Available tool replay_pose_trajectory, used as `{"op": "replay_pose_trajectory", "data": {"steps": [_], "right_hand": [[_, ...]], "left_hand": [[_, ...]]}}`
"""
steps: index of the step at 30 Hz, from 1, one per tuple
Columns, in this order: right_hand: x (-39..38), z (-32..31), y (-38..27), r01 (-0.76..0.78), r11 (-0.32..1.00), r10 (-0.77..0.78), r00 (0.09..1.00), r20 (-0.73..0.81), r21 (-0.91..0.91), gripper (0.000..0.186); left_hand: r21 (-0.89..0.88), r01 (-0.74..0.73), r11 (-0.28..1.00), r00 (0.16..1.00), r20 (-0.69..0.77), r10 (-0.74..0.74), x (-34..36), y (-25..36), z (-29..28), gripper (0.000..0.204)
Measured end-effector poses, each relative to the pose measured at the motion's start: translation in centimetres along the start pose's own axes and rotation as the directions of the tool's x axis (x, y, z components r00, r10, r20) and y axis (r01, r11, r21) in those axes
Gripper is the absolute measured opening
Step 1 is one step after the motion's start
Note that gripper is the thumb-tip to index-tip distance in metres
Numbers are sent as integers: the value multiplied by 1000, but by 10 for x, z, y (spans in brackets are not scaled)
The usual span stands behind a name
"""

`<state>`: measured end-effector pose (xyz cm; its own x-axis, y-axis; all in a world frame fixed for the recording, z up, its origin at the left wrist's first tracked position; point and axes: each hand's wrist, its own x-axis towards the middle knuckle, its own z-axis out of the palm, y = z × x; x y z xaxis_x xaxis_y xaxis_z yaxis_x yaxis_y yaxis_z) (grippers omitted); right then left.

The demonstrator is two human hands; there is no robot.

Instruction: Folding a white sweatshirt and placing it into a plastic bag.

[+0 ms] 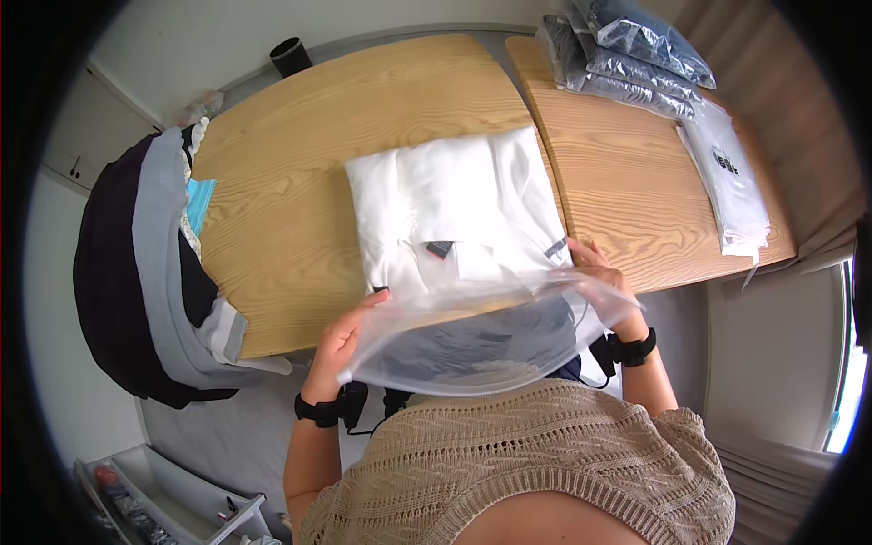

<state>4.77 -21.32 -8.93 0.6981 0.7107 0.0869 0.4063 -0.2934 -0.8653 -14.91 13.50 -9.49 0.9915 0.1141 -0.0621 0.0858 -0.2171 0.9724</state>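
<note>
A folded white garment (454,195) lies on the wooden table in front of me, with a small dark label near its middle. Its near edge reaches into the mouth of a clear plastic bag (472,350), which hangs over the table's front edge toward my body. My left hand (341,341) grips the bag's left side, thumb close to the garment's near left corner. On the other side, my right hand (607,286) holds the bag's right edge beside the garment's near right corner; some fingers are behind the plastic.
Dark, grey and black garments (145,263) drape over the table's left end, near a blue face mask (199,204). Bagged dark garments (627,59) are stacked at the far right. Flat clear bags (727,173) lie there too. A white bin (191,495) stands at lower left.
</note>
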Motion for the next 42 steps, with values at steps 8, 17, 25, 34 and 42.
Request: {"op": "replay_pose_trajectory", "data": {"steps": [8, 17, 25, 34, 42], "right_hand": [[-4, -3, -14, 50, 999, -50, 999, 14, -22, 23], [-2, 14, -12, -293, 935, 332, 921, -204, 200, 35], [10, 41, -11, -149, 904, 347, 804, -483, 400, 41], [15, 46, -24, -226, 901, 409, 728, -550, 370, 43], [19, 19, -21, -252, 804, 557, 636, -535, 538, 42]], "left_hand": [[145, -373, 916, 926, 6, 376, 0, -9, -1, 32], [107, -33, 994, 913, -401, 74, 10, 24, 28, 33], [26, -39, 999, 822, -567, 47, 12, 19, 40, 31], [7, 112, 994, 789, -609, -85, 19, 10, 43, 37], [-297, 48, 954, 768, -600, -226, 7, 5, 14, 35]]}}
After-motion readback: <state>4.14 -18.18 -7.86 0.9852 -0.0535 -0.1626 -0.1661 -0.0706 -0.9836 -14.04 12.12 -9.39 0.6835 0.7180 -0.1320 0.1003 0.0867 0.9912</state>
